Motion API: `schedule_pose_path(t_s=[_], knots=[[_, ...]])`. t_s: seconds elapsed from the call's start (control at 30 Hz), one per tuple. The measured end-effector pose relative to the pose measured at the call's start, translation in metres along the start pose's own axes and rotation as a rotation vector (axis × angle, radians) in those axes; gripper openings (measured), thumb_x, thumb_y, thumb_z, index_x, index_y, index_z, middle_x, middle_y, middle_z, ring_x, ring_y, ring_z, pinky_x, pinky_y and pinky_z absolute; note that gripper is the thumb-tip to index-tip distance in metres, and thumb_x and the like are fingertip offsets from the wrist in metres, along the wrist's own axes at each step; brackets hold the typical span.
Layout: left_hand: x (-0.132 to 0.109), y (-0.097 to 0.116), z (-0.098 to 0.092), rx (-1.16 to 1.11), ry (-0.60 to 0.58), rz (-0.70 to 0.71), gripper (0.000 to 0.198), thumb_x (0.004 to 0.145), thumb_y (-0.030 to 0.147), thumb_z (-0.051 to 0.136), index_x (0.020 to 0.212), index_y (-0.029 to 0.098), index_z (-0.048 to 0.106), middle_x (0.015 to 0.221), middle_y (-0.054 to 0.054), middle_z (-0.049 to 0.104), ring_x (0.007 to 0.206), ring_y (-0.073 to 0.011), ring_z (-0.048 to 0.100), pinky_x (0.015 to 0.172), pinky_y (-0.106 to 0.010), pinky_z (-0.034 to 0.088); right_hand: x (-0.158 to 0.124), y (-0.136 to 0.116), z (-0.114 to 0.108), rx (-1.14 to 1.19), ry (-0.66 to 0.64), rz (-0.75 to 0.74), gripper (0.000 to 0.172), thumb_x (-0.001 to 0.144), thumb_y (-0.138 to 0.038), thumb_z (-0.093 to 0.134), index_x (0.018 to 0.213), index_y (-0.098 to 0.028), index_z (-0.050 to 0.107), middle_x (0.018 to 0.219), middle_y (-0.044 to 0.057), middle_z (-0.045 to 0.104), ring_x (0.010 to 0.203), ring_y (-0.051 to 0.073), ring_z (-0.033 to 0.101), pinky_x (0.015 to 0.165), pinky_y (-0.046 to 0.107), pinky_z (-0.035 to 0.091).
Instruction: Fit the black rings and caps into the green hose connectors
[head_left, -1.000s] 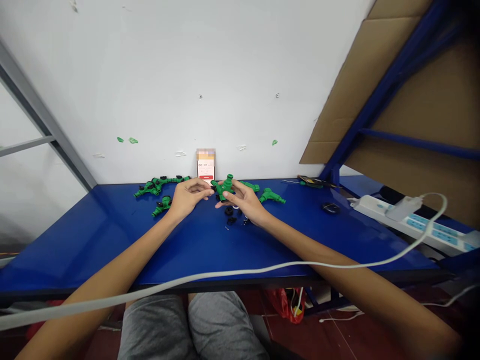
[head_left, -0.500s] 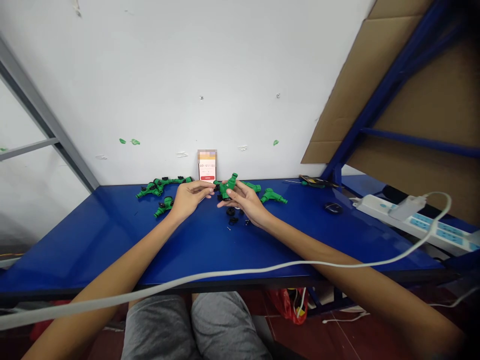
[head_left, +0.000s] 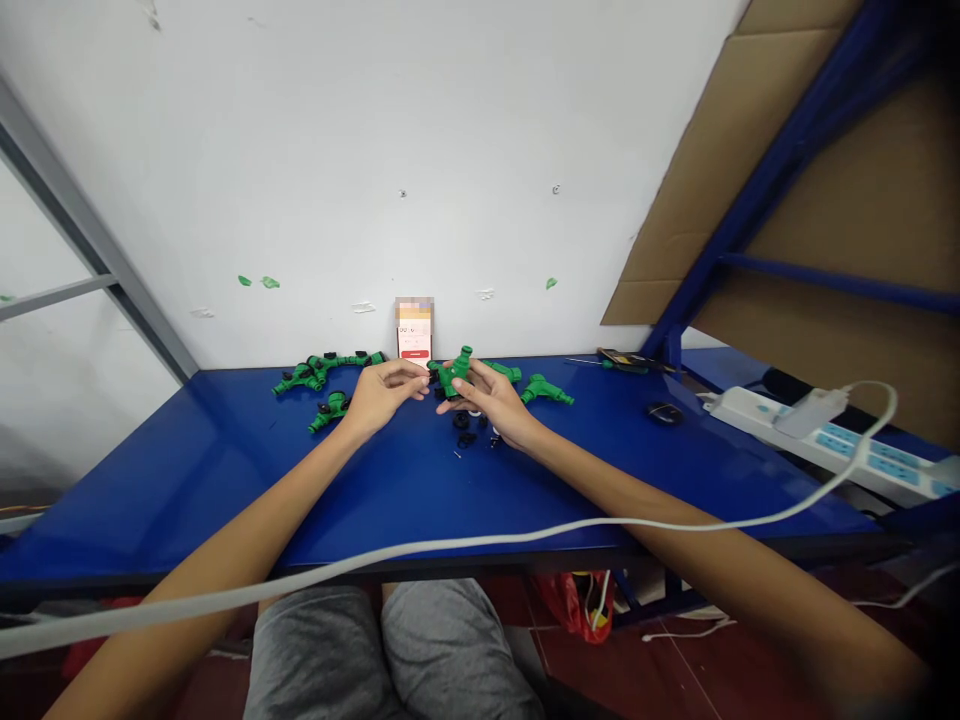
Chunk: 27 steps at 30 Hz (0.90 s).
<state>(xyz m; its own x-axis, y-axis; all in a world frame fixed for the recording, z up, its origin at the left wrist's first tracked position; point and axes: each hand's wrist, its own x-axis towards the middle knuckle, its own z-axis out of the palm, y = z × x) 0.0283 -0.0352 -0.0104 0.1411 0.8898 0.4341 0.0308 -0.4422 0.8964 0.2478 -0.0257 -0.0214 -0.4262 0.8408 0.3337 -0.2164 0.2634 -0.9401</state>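
Note:
In the head view my right hand (head_left: pixel 491 397) holds a green plastic hose splitter (head_left: pixel 454 376) with its ribbed spout pointing up, thumb across the front of it. My left hand (head_left: pixel 388 393) is closed in a pinch at the splitter's left side, by a small black part; what lies between those fingertips is too small to make out. Under my right hand, several black pieces, among them a round black cap (head_left: pixel 460 421), lie on the blue table (head_left: pixel 420 490). A tiny screw-like piece (head_left: pixel 457 455) rests in front of them.
More green splitters (head_left: pixel 298 379) lie at the left, and a green branch piece (head_left: pixel 547 390) at the right. Against the wall leans a phone (head_left: pixel 415 335). Farther right are a mouse (head_left: pixel 665 413) and a power strip (head_left: pixel 832 435). A white cable (head_left: pixel 525 540) crosses in front.
Both hands stay almost in place around the hose splitter, which has tilted very slightly. The pieces on the table lie as before.

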Motion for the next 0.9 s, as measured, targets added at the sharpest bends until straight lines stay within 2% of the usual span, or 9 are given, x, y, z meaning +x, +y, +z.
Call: schedule_pose_path(t_s=[0.13, 0.27, 0.33, 0.4, 0.73, 0.9], knots=[[-0.004, 0.002, 0.004, 0.107, 0.027, 0.062, 0.024, 0.085, 0.039, 0.08, 0.094, 0.016, 0.077, 0.082, -0.006, 0.077, 0.074, -0.0199, 0.075, 0.074, -0.034, 0.064, 0.0, 0.001, -0.001, -0.015, 0.001, -0.016, 0.046, 0.09, -0.051, 0.08, 0.126, -0.024, 0.067, 0.132, 0.008, 0.071, 0.081, 0.019, 0.079, 0.089, 0.044, 0.07], [-0.008, 0.004, 0.007, 0.396, 0.064, 0.292, 0.013, 0.092, 0.031, 0.07, 0.096, 0.021, 0.077, 0.094, -0.006, 0.076, 0.081, -0.0185, 0.072, 0.074, -0.03, 0.06, 0.001, 0.0, -0.001, -0.016, 0.006, -0.008, 0.045, 0.09, -0.051, 0.08, 0.125, -0.025, 0.067, 0.132, 0.008, 0.071, 0.08, 0.019, 0.079, 0.088, 0.044, 0.07], [-0.01, 0.003, 0.008, 0.518, 0.057, 0.41, 0.013, 0.095, 0.027, 0.065, 0.1, 0.022, 0.076, 0.099, -0.006, 0.075, 0.084, -0.018, 0.07, 0.075, -0.03, 0.058, 0.001, -0.001, -0.002, -0.013, 0.003, -0.003, 0.046, 0.089, -0.051, 0.081, 0.125, -0.025, 0.067, 0.133, 0.008, 0.071, 0.08, 0.019, 0.079, 0.086, 0.044, 0.07], [-0.011, 0.003, 0.009, 0.582, 0.045, 0.469, 0.016, 0.098, 0.024, 0.061, 0.105, 0.022, 0.075, 0.101, -0.006, 0.074, 0.086, -0.0179, 0.069, 0.077, -0.03, 0.057, 0.001, -0.003, -0.002, -0.015, 0.004, -0.003, 0.048, 0.088, -0.053, 0.081, 0.125, -0.024, 0.067, 0.135, 0.009, 0.07, 0.08, 0.02, 0.079, 0.084, 0.043, 0.07], [-0.01, 0.004, 0.007, 0.653, 0.059, 0.553, 0.016, 0.102, 0.02, 0.057, 0.106, 0.022, 0.073, 0.103, -0.005, 0.074, 0.087, -0.0167, 0.069, 0.079, -0.029, 0.055, 0.0, -0.004, -0.001, -0.002, -0.006, 0.046, 0.044, 0.092, -0.05, 0.078, 0.127, -0.025, 0.067, 0.137, 0.009, 0.069, 0.074, 0.017, 0.08, 0.079, 0.035, 0.069], [-0.01, 0.001, 0.007, 0.669, 0.064, 0.567, 0.015, 0.101, 0.018, 0.06, 0.105, 0.022, 0.073, 0.101, -0.003, 0.075, 0.083, -0.0145, 0.069, 0.075, -0.026, 0.056, 0.0, -0.003, -0.001, 0.005, 0.01, 0.051, 0.046, 0.092, -0.049, 0.078, 0.129, -0.024, 0.068, 0.135, 0.011, 0.07, 0.077, 0.019, 0.08, 0.081, 0.036, 0.068]])
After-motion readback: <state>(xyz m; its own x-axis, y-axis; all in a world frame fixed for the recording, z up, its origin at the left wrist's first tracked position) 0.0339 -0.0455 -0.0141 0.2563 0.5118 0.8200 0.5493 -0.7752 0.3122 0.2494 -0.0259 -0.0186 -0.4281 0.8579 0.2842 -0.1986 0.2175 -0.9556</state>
